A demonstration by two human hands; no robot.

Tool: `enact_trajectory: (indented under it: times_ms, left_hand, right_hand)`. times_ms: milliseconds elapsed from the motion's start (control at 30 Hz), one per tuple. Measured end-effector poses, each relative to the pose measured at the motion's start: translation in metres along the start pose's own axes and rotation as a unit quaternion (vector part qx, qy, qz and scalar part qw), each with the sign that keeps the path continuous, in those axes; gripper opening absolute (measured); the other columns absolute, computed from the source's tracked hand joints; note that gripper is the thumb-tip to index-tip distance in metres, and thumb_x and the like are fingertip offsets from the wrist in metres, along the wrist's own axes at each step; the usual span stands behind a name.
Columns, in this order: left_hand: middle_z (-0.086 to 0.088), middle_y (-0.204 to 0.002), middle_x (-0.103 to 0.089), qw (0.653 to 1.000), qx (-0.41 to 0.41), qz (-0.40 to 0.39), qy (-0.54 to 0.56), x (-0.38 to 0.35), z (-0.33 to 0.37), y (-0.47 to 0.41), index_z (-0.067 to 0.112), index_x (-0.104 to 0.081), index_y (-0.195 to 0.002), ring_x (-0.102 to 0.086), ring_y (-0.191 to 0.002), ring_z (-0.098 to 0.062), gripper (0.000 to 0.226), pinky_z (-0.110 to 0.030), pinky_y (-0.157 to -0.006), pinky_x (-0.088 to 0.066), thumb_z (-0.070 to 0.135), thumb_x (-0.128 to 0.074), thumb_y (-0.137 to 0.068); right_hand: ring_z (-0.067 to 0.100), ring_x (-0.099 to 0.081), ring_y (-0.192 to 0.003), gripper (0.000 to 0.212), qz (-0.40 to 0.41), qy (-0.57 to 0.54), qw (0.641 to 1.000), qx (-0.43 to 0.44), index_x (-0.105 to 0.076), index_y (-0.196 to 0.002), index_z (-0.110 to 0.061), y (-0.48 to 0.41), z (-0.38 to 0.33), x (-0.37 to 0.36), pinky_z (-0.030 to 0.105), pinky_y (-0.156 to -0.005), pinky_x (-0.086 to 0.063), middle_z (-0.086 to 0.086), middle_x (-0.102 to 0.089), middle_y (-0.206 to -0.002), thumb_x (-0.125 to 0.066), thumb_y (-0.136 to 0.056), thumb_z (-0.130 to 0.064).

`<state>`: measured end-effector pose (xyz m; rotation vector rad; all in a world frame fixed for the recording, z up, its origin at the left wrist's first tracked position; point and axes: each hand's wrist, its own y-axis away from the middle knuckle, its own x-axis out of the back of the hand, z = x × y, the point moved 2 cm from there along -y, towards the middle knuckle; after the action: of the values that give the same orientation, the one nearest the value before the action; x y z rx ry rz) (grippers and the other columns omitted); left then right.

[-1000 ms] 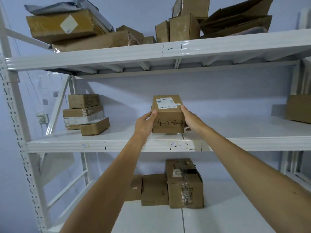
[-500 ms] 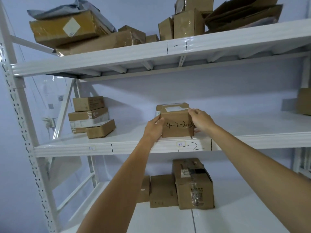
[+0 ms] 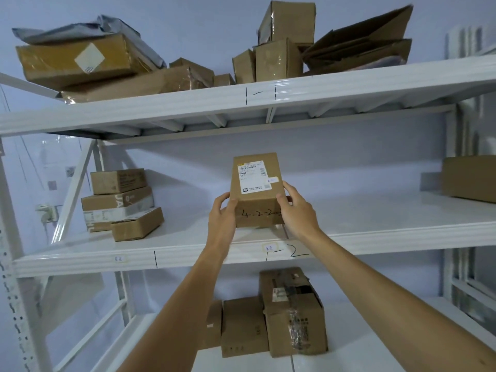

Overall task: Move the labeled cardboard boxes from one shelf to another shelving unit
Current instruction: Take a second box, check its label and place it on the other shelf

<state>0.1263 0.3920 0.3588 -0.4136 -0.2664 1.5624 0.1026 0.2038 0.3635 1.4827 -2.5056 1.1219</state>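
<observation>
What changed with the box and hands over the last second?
The labeled box, lying flatter at the shelf edge half a second ago, is tipped up again, label facing the camera. The left hand and right hand kept their grip. The other boxes stayed put.

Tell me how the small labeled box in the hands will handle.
The labeled box is probably stiff: its edges look crisp. Likely light, since the left hand and right hand hold it by fingertips. Tilted up, it could slip.

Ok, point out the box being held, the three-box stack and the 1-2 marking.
held box (image 3: 255, 181): head view, white shipping label.
three-box stack (image 3: 117, 202): head view, middle box's front.
1-2 marking (image 3: 287, 253): head view, handwritten digits on shelf edge.
</observation>
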Motion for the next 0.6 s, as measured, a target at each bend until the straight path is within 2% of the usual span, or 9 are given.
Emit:
enact_trajectory:
  times_ms: [167, 333, 400, 500, 600]
  left_hand:
    - [0.004, -0.108, -0.075, 1.0, 0.0, -0.002, -0.008, 0.001, 0.003, -0.006, 0.037, -0.058, -0.129, -0.073, -0.108, -0.019, 0.029, -0.042, -0.097, -0.059, 0.046, -0.058, -0.101]
    - [0.008, -0.103, -0.074, 1.0, 0.007, 0.0, -0.031, 0.001, 0.006, -0.011, 0.032, -0.06, -0.132, -0.072, -0.105, -0.021, 0.032, -0.051, -0.099, -0.059, 0.046, -0.055, -0.103]
    - [0.002, -0.108, -0.074, 0.999, 0.014, 0.002, -0.045, 0.001, 0.008, -0.013, 0.029, -0.061, -0.131, -0.072, -0.108, -0.025, 0.032, -0.053, -0.101, -0.058, 0.045, -0.054, -0.104]
    - [-0.011, -0.128, -0.071, 0.995, 0.033, 0.003, -0.093, 0.0, 0.011, -0.016, 0.024, -0.061, -0.135, -0.069, -0.118, -0.035, 0.04, -0.056, -0.105, -0.055, 0.047, -0.052, -0.104]
    - [-0.013, -0.127, -0.072, 0.99, 0.05, -0.004, -0.13, 0.0, 0.015, -0.02, 0.021, -0.063, -0.135, -0.069, -0.118, -0.036, 0.044, -0.055, -0.102, -0.057, 0.049, -0.051, -0.104]
  right_hand:
    - [0.027, -0.058, -0.132, 0.053, -0.004, 0.001, 1.0, 0.001, -0.033, -0.159, -0.042, -0.004, -0.004, 0.001, 0.049, -0.109, -0.049, 0.001, -0.06, -0.147, -0.033, -0.107, -0.054]
    - [0.031, -0.055, -0.135, 0.059, -0.007, 0.04, 0.999, -0.007, -0.034, -0.16, -0.039, -0.011, -0.005, 0.001, 0.052, -0.111, -0.047, 0.005, -0.058, -0.15, -0.029, -0.106, -0.06]
    - [0.031, -0.055, -0.135, 0.06, -0.016, 0.054, 0.998, -0.01, -0.034, -0.16, -0.038, -0.014, -0.005, 0.001, 0.05, -0.111, -0.046, 0.005, -0.058, -0.151, -0.028, -0.105, -0.061]
    - [0.033, -0.051, -0.14, 0.059, -0.032, 0.067, 0.997, -0.03, -0.037, -0.159, -0.036, -0.021, -0.005, 0.001, 0.045, -0.109, -0.042, 0.003, -0.054, -0.157, -0.029, -0.105, -0.059]
    - [0.034, -0.054, -0.136, 0.059, -0.049, 0.056, 0.996, -0.057, -0.042, -0.157, -0.035, -0.027, -0.003, 0.004, 0.047, -0.113, -0.045, 0.003, -0.052, -0.159, -0.033, -0.104, -0.059]
